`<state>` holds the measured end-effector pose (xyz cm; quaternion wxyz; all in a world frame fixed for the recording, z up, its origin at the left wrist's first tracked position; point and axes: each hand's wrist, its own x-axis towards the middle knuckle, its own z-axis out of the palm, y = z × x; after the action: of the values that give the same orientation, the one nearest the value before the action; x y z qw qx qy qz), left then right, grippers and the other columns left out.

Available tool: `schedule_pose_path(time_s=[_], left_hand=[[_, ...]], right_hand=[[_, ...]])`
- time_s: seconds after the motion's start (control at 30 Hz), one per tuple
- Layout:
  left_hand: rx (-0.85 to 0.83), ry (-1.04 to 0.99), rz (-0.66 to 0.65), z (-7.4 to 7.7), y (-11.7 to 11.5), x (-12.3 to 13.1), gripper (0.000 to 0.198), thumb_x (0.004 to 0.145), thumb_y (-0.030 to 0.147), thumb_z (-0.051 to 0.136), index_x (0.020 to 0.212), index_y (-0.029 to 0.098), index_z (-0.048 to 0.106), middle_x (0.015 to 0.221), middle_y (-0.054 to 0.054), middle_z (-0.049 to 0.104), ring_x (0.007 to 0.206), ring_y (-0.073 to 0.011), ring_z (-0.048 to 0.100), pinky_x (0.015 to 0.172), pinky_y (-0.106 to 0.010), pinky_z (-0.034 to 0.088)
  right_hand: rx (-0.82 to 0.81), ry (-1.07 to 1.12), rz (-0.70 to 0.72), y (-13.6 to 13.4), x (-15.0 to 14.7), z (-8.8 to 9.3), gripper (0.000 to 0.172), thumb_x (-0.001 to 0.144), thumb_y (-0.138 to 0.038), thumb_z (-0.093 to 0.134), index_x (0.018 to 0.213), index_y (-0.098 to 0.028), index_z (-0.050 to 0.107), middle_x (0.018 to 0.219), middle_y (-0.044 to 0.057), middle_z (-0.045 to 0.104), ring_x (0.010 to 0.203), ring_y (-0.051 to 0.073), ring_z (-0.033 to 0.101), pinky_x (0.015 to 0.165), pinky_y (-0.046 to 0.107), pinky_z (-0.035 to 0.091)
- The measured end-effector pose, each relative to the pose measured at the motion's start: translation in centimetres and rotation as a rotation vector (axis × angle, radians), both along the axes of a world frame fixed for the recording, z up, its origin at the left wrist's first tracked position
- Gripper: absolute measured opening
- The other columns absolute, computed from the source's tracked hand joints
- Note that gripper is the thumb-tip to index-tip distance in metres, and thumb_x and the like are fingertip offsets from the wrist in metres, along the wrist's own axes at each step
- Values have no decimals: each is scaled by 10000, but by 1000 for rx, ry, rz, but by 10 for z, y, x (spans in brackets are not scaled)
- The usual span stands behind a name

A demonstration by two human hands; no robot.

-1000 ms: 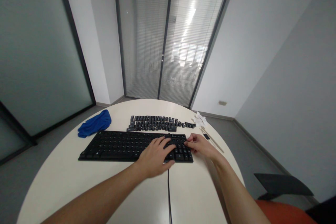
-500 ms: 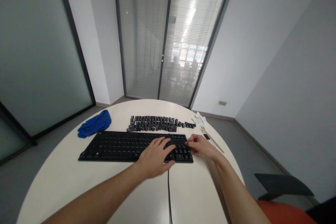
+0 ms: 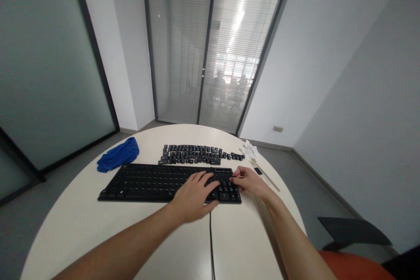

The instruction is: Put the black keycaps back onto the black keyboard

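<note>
A black keyboard (image 3: 154, 181) lies across a round white table (image 3: 82, 223). My left hand (image 3: 193, 197) rests flat on the keyboard's right part, fingers stretched over the keys. My right hand (image 3: 249, 180) is at the keyboard's right end, fingers curled together in a pinch at the number pad; what they hold, if anything, is too small to see. Behind the keyboard lie rows of loose black keycaps (image 3: 197, 154).
A crumpled blue cloth (image 3: 118, 154) lies at the table's back left. White tissue (image 3: 250, 148), thin sticks (image 3: 266, 176) and a small dark piece sit at the back right. The keyboard's cable (image 3: 211, 245) runs toward me. An orange and black chair (image 3: 354, 245) stands at the right.
My right hand's fingertips have shifted slightly at the number pad. The left hand has stayed where it was.
</note>
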<state>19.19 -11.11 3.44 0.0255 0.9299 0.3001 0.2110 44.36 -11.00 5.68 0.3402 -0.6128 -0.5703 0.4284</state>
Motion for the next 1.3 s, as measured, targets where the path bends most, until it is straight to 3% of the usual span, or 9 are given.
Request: schedule_pose_path(time_s=[0.33,0.5,0.77,1.0,1.3], left_hand=[[-4,6,3,0,0,0,512,890,464,566,1356,265,490,1465,-80,451,1344,-323,391,1105,-526,336],[-2,13,5,1,0,-1,509,893,460,570,1356,262,494,1459,-88,458,1339,-324,399,1107,-528,339],[-6,5,1,0,0,0,506,888,466,573,1346,265,502,1453,-81,463,1334,-322,404,1100,-527,342],[-11,15,0,1,0,-1,517,897,467,550,1368,267,483,1470,-80,447,1342,-321,393,1097,-524,341],[-20,18,7,1,0,0,521,886,458,574,1363,264,488,1468,-82,448,1343,-320,392,1111,-520,328]], right_hand=[[-14,60,33,-1,8,-2,507,610,-597,804,728,-179,542,516,-55,543,460,87,486,443,212,363],[-70,63,36,-2,14,1,516,614,-620,798,748,-165,595,611,-12,620,536,107,560,501,226,404],[-90,89,13,-3,17,-1,521,604,-600,812,824,-161,636,693,-4,624,609,110,563,559,235,450],[-102,47,-18,-1,15,2,515,566,-574,840,776,-154,629,687,3,624,622,118,578,532,222,433],[-132,65,-35,-3,14,3,451,638,-521,825,849,-166,644,699,-1,648,615,121,597,562,234,467]])
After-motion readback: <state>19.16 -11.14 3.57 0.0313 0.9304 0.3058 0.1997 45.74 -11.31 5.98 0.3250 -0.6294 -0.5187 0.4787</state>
